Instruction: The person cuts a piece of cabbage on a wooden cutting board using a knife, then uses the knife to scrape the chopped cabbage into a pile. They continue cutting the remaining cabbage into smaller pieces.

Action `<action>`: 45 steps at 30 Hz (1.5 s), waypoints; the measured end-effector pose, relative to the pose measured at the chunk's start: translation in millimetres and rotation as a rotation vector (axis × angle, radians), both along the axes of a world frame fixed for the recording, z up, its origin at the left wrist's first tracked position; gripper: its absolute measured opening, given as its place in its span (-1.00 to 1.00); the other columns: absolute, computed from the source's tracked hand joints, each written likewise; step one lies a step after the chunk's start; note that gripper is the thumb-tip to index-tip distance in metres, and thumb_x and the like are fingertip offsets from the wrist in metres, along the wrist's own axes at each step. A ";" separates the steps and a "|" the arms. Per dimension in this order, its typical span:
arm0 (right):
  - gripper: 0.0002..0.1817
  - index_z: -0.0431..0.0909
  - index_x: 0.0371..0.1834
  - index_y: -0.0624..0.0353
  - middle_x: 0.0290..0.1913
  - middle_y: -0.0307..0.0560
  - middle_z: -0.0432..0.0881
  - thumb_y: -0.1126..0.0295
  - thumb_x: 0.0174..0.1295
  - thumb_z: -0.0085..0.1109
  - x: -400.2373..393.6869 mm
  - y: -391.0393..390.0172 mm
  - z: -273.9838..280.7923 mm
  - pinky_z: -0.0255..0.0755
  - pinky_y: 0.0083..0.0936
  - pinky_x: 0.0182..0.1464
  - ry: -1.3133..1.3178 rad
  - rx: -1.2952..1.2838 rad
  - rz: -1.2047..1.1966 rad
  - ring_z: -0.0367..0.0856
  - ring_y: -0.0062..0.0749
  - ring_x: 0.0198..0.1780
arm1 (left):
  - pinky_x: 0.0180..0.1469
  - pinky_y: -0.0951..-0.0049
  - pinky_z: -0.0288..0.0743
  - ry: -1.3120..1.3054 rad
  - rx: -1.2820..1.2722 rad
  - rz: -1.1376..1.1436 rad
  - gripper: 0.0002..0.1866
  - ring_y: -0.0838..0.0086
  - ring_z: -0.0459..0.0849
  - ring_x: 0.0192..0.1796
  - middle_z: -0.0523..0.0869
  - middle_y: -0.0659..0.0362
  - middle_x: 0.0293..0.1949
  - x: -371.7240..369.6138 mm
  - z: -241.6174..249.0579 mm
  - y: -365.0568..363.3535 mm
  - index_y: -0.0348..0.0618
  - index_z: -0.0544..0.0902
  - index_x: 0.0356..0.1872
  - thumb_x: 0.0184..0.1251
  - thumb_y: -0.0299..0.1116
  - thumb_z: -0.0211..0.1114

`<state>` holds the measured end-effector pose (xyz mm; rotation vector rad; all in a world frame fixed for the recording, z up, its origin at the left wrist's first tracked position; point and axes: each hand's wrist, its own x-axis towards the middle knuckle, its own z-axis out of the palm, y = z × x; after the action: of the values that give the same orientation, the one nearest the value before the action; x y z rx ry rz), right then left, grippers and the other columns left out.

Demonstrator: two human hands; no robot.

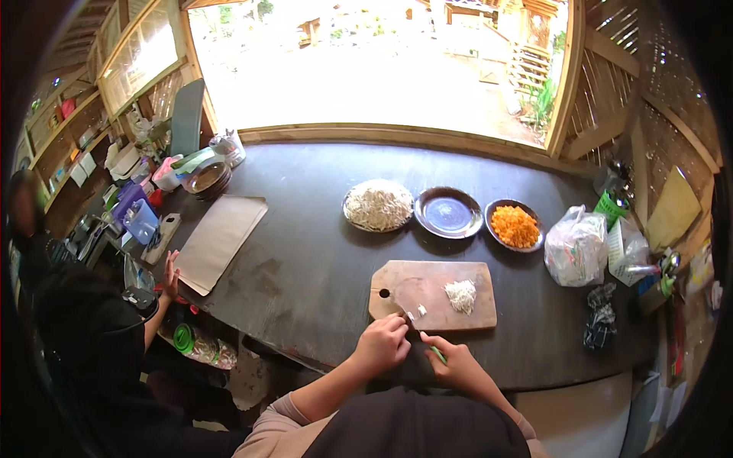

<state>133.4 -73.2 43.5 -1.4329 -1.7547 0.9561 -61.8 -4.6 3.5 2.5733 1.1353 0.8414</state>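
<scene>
My right hand [452, 362] is closed around the green handle of a knife [437, 353]. The dark blade points up and left over the near edge of a wooden cutting board [477, 317]. Beside the blade, my left hand [384, 341] has its fingers curled together at the board's lower left; what they hold is hidden. Small white pieces [421, 310] lie close to the knife tip. Further right on the board sits a little heap of finely cut white strips [460, 296].
Behind the board stand a plate piled with pale shreds [378, 204], a bare dark plate [449, 213] and a bowl of orange diced pieces [515, 227]. Plastic bags [576, 248] lie right. At left are brown paper sheets [225, 244] and another person's hand [171, 276].
</scene>
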 end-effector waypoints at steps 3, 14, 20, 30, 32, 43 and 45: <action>-0.64 0.55 0.20 0.09 -0.39 0.38 0.61 0.44 0.32 0.15 -3.7 2.8 -8.3 0.50 -0.19 -0.33 0.011 -0.027 -0.014 0.66 0.22 -0.35 | 0.23 0.18 0.50 -0.020 0.018 -0.004 -0.70 0.12 0.62 0.21 0.70 -0.02 -0.02 0.0 -1.1 -1.3 -0.36 0.69 -0.18 0.13 -0.34 0.30; -0.64 0.55 0.19 0.11 -0.39 0.39 0.61 0.45 0.32 0.14 -2.2 -0.2 5.9 0.50 -0.19 -0.33 0.028 -0.066 -0.011 0.65 0.24 -0.37 | 0.22 0.19 0.49 -0.009 -0.002 -0.011 -0.72 0.14 0.61 0.22 0.69 -0.02 -0.04 0.3 1.5 -2.4 -0.34 0.68 -0.18 0.15 -0.35 0.29; -0.63 0.54 0.20 0.14 -0.34 0.33 0.65 0.46 0.32 0.15 -9.5 12.2 -5.4 0.49 -0.33 -0.28 -0.011 -0.007 -0.019 0.71 0.09 -0.35 | 0.18 0.19 0.50 -0.004 -0.034 -0.011 -0.74 0.15 0.61 0.20 0.69 0.00 -0.07 1.3 2.7 -2.0 -0.32 0.68 -0.21 0.14 -0.36 0.28; -0.63 0.56 0.19 0.17 -0.21 0.33 0.67 0.45 0.31 0.18 -7.1 10.7 -6.2 0.53 -0.31 -0.18 -0.006 -0.037 -0.009 0.70 0.18 -0.19 | 0.17 0.18 0.51 -0.026 -0.025 -0.007 -0.77 0.12 0.63 0.16 0.70 -0.02 -0.08 1.5 4.7 -1.9 -0.33 0.68 -0.24 0.16 -0.37 0.28; -0.64 0.56 0.18 0.19 -0.19 0.31 0.68 0.45 0.31 0.18 -11.4 14.3 0.4 0.53 -0.30 -0.16 -0.059 -0.085 -0.015 0.70 0.17 -0.15 | 0.17 0.18 0.52 -0.034 -0.033 -0.012 -0.76 0.11 0.64 0.15 0.70 -0.03 -0.08 1.9 4.5 -2.5 -0.33 0.68 -0.23 0.16 -0.37 0.28; -0.67 0.56 0.16 0.20 -0.16 0.30 0.69 0.45 0.34 0.15 -11.6 12.9 2.5 0.54 -0.37 -0.13 -0.037 -0.092 -0.016 0.73 0.07 -0.17 | 0.12 0.18 0.53 -0.047 -0.013 -0.013 -0.81 0.13 0.66 0.08 0.70 -0.02 -0.10 1.9 6.2 -1.9 -0.31 0.68 -0.28 0.15 -0.39 0.29; -0.67 0.56 0.16 0.21 -0.12 0.29 0.70 0.44 0.35 0.15 -11.5 11.5 2.1 0.54 -0.36 -0.09 -0.083 -0.172 -0.024 0.73 0.08 -0.11 | 0.12 0.18 0.53 -0.045 -0.037 -0.016 -0.81 0.13 0.67 0.07 0.70 -0.02 -0.11 2.1 9.3 -2.5 -0.31 0.68 -0.29 0.15 -0.39 0.29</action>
<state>121.9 -61.8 45.6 -1.6189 -1.7458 1.0701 -59.7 -7.1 12.8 2.5175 1.1059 0.8626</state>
